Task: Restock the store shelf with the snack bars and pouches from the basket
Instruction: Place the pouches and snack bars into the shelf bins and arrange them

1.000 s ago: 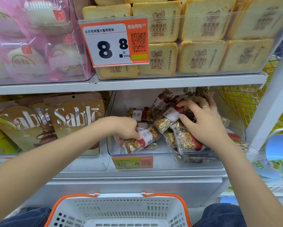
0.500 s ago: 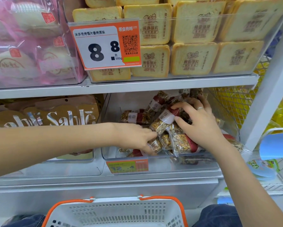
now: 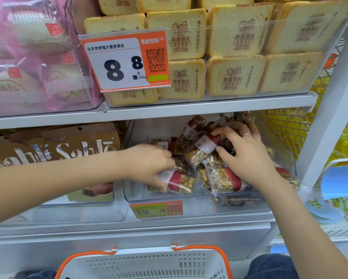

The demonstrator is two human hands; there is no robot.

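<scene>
Clear shelf bin (image 3: 195, 204) holds heaped snack bars (image 3: 223, 180), nutty, red-banded.

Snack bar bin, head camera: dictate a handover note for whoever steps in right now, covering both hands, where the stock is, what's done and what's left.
Left hand: grips the front snack bar, low at the front left of the clear bin.
Right hand: pinches the upper snack bar on top of the pile at the bin's right.
Done: many bars lie in the bin; Sable pouches stand in the bin to its left.
Left: release both bars, then check the basket. Only its far wall shows, so its contents can't be told.
</scene>
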